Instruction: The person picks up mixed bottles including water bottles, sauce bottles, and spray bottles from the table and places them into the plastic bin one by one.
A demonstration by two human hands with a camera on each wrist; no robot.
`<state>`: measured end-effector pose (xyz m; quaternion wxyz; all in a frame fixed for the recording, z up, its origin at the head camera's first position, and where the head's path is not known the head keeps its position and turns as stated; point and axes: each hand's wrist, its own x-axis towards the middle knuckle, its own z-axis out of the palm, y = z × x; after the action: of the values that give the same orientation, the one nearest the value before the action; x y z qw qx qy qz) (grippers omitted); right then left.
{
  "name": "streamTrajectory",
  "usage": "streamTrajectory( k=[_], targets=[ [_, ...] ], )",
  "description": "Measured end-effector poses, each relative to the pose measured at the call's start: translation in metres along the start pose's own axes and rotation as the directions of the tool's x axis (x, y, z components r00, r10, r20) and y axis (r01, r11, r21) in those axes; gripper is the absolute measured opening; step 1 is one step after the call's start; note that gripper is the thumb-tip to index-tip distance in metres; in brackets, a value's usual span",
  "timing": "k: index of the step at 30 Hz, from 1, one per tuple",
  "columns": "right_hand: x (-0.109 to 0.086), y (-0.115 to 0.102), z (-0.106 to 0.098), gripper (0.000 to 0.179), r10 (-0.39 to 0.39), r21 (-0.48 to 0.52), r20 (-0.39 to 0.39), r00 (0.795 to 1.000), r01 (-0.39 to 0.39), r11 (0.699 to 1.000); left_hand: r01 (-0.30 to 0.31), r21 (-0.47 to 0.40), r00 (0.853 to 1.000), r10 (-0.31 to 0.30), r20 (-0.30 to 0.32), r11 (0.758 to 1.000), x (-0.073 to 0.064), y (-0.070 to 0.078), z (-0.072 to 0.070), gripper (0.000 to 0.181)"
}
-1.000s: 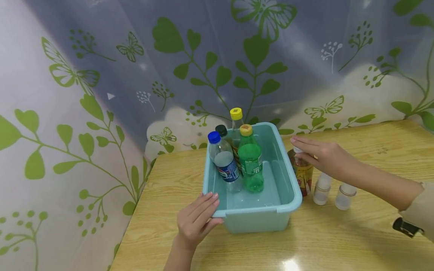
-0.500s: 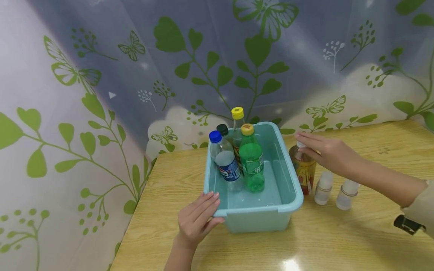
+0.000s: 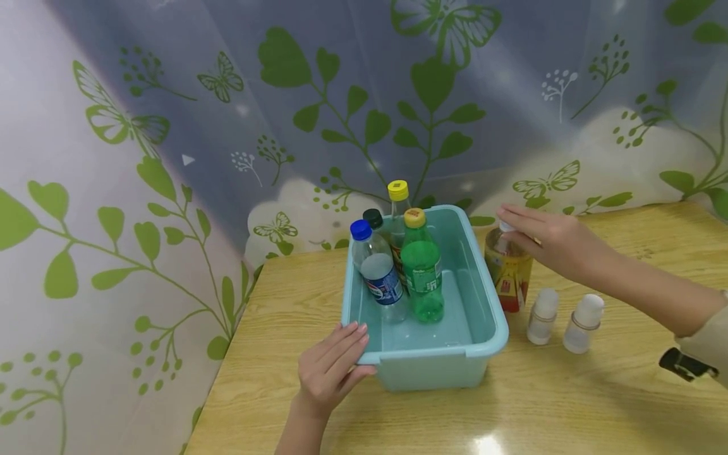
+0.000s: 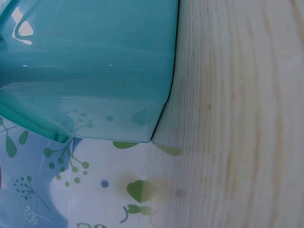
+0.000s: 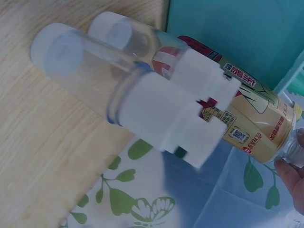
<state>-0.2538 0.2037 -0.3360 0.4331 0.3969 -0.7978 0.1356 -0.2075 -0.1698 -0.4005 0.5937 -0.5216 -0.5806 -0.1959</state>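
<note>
My left hand (image 3: 330,373) rests on the near left corner of a light blue plastic tub (image 3: 429,373), fingers over the rim and thumb outside. Beyond the tub's right wall, my right hand (image 3: 560,243) pinches a brown drink bottle (image 3: 508,278) with a yellow label at its white cap. That bottle stands upright; in the right wrist view my thumb (image 5: 290,178) is at its clear neck. Inside the tub are a blue-capped Pepsi bottle (image 3: 382,278), a green Sprite bottle (image 3: 421,272), a yellow-capped clear bottle (image 3: 399,201) and a dark-capped bottle (image 3: 373,220), partly hidden.
Two small clear bottles with white tops, one nearer the tub (image 3: 542,319) and one to its right (image 3: 581,325), stand in front of the brown bottle. A wooden table (image 3: 273,354) carries everything. A leaf-patterned curtain (image 3: 341,95) hangs behind and at left.
My right hand and the brown drink bottle have risen slightly in the head view, the bottle's base too. The left hand and the tub keep their place.
</note>
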Motion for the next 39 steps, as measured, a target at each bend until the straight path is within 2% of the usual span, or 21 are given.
streamTrajectory(
  k=[9,25,31,39],
  targets=[
    [0.014,0.004,-0.011,0.054,-0.048,-0.014,-0.041,0.998,0.048,0.999,0.003,-0.002,1.0,-0.003,-0.001,1.0,-0.001,0.002,0.0,0.039],
    [0.04,0.008,-0.041,0.056,-0.041,-0.093,-0.021,0.999,0.039,0.995,0.003,-0.01,1.0,-0.003,-0.011,1.0,0.0,0.002,0.0,0.039],
    [0.05,0.007,-0.051,0.053,-0.07,-0.11,-0.03,0.997,0.066,0.992,0.01,-0.01,1.0,-0.01,-0.008,1.0,0.001,0.002,0.0,0.039],
    [0.058,0.002,-0.071,0.055,-0.068,-0.14,0.002,0.998,0.068,0.988,-0.005,-0.017,1.0,0.004,-0.022,1.0,0.004,0.001,0.001,0.038]
  ],
)
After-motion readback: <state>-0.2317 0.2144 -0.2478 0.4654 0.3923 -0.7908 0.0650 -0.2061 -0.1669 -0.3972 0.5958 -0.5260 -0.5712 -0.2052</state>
